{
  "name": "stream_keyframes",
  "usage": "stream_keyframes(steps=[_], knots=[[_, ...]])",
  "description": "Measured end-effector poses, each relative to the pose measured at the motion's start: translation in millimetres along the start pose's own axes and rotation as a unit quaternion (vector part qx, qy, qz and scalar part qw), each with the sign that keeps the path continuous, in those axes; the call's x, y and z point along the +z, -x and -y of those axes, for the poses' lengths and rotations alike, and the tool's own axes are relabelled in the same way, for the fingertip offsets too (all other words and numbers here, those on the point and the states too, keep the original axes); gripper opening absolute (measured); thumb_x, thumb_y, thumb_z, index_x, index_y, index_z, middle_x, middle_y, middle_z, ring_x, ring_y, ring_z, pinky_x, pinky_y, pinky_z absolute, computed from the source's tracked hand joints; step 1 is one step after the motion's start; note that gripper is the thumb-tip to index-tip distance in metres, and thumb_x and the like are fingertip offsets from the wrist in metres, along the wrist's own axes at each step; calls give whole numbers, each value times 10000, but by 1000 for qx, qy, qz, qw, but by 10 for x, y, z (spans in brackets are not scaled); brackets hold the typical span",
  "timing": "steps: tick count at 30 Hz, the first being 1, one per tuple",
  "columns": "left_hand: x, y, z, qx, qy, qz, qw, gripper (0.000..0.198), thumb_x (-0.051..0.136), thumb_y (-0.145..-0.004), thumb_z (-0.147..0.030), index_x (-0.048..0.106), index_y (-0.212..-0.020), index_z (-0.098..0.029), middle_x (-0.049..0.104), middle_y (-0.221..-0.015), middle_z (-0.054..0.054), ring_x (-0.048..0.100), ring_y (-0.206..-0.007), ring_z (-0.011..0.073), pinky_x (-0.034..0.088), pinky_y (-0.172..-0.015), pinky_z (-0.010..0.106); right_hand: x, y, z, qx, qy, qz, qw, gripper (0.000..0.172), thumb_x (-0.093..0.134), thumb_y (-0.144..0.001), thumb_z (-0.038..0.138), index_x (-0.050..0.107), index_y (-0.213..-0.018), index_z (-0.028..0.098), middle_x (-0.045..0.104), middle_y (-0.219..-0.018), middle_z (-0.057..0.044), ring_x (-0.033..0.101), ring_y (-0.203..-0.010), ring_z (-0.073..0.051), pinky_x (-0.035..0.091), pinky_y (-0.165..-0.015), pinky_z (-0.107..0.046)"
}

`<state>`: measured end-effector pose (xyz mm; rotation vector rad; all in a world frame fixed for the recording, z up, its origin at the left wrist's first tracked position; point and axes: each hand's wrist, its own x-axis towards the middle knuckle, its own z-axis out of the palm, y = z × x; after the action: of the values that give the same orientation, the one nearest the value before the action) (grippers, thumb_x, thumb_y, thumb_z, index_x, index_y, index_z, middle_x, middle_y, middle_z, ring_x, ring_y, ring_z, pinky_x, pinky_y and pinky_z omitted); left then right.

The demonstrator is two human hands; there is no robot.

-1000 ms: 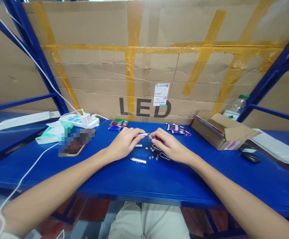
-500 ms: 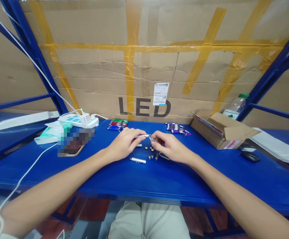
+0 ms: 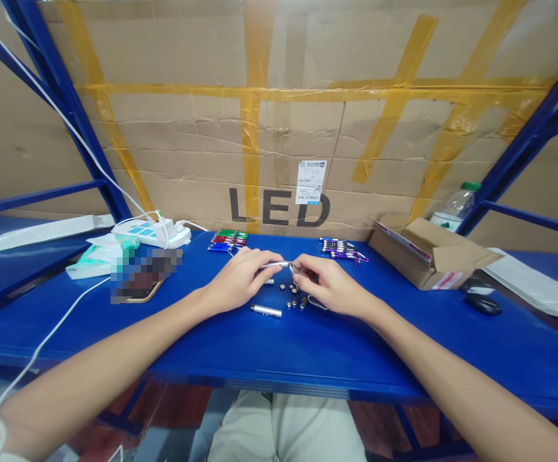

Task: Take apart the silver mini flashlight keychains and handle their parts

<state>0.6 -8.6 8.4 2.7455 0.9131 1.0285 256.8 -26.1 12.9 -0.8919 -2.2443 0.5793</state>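
Note:
My left hand (image 3: 235, 276) is closed round a slim silver flashlight tube (image 3: 278, 264), which points to the right. At its right end my right hand (image 3: 324, 280) pinches a small metal clip (image 3: 293, 269) that meets the tube; the exact join is hidden by the fingers. Under my hands, several button cells (image 3: 292, 290) lie scattered on the blue table (image 3: 337, 346). A loose silver tube (image 3: 266, 311) rests nearer to me, and part of another tube (image 3: 270, 282) shows beside my left fingers. Below my right hand lies a carabiner (image 3: 316, 301).
Coloured flashlights (image 3: 228, 240) lie in a group at the back left, purple and dark ones (image 3: 341, 248) at the back right. An open carton (image 3: 428, 253) and a black mouse (image 3: 483, 303) are on the right; a phone (image 3: 144, 285) and power strip (image 3: 177, 237) are on the left.
Almost nothing differs. Both hands stay in place on the flashlight tube and clip, with only a very slight shift of the fingers.

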Motion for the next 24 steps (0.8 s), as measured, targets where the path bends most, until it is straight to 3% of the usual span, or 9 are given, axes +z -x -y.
stream_keyframes(steps=[24], knots=[[-16,-3,-1,53,8,4,999,271,507,-1153,-347,708,-1267,-205,799,-1207,51,713,-1066,208,467,-975,351,-22,-9,-34,-32,27,-15,999,159,556,-1070,320,641,-1008,200,664,-841,-6,561,-716,-158,447,-686,-284]])
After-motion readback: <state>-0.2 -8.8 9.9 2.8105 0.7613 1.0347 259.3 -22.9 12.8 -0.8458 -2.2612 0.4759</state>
